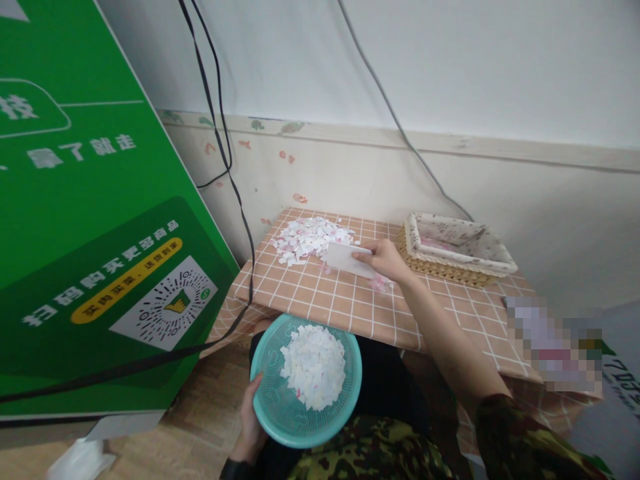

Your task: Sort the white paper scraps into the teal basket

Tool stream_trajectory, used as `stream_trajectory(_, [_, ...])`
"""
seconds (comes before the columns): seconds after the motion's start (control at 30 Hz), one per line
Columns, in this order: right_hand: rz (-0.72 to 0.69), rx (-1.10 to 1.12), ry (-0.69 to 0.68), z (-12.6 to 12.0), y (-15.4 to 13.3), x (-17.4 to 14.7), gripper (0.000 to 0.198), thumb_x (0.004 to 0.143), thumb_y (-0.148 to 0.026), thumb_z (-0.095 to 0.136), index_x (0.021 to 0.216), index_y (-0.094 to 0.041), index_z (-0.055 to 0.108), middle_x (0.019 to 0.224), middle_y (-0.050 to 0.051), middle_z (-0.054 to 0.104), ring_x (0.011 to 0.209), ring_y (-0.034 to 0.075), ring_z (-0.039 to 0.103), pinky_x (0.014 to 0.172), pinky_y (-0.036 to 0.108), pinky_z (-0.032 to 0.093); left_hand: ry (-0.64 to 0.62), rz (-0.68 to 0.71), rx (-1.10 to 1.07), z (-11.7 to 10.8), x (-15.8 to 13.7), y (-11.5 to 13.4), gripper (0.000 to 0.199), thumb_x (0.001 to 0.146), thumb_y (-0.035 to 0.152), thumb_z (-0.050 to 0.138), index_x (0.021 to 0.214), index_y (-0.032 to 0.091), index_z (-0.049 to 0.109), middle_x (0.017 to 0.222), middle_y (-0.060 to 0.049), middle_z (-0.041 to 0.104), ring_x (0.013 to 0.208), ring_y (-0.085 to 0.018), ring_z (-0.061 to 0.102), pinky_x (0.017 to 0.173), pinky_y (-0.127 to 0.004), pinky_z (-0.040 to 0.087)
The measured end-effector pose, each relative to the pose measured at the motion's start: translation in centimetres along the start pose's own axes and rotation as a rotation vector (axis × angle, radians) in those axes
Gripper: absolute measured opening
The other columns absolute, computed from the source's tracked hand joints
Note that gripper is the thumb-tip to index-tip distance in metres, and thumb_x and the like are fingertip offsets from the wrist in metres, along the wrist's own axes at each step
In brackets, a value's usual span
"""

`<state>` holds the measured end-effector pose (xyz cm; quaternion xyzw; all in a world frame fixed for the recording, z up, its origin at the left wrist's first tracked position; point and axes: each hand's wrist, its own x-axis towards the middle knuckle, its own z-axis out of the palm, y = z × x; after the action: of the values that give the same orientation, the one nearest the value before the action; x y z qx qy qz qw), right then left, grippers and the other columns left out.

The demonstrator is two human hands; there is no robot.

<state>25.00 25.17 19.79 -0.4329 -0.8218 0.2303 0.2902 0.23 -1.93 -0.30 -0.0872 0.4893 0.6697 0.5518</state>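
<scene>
My left hand (250, 413) grips the rim of a round teal plastic basket (267, 393) at the table's front edge, above my lap. A heap of white paper scraps (314, 367) lies inside it. Over the table, my right hand (383, 259) pinches a flat white card (345, 259), thumb on its near face. The card stands tilted against a second pile of paper scraps (313, 237), mostly white with some pink. A few pink scraps (381, 284) lie on the cloth below the right hand. The fingers behind the card are hidden.
A brown checked cloth (320, 293) covers the table. At its back right stands a lined wicker basket (453, 270) with something pinkish inside. On the left rises a green cabinet (165, 207), with a black cable (247, 233) hanging before it. A white bag (83, 460) lies on the floor.
</scene>
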Motion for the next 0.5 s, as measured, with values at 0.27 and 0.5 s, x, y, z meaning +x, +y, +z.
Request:
stream_trajectory(0.27, [0.091,-0.072,0.145,-0.4,0.9,-1.0,0.033,0.079,-0.040,0.054,0.075,-0.013,0.073,0.057,0.002,0.060,0.054,0.013,0.050,0.049,0.023,0.031,0.020,-0.026,-0.010,-0.3,0.3,-0.1,0.022,0.067,0.027,0.064,0.082,0.014,0.072,0.076,-0.007,0.075,0.076,-0.026,0.069,0.084,-0.042,0.049])
stream_trajectory(0.5, [0.085,-0.140,0.099,-0.8,1.1,-2.3,0.033,0.079,-0.039,0.052,0.069,-0.014,0.071,0.053,0.001,0.056,0.052,0.013,0.049,0.049,0.024,0.030,-0.014,-0.002,-0.009,-0.2,0.3,0.0,0.018,0.064,0.027,0.067,0.077,0.015,0.073,0.073,-0.006,0.074,0.068,-0.024,0.068,0.075,-0.037,0.052])
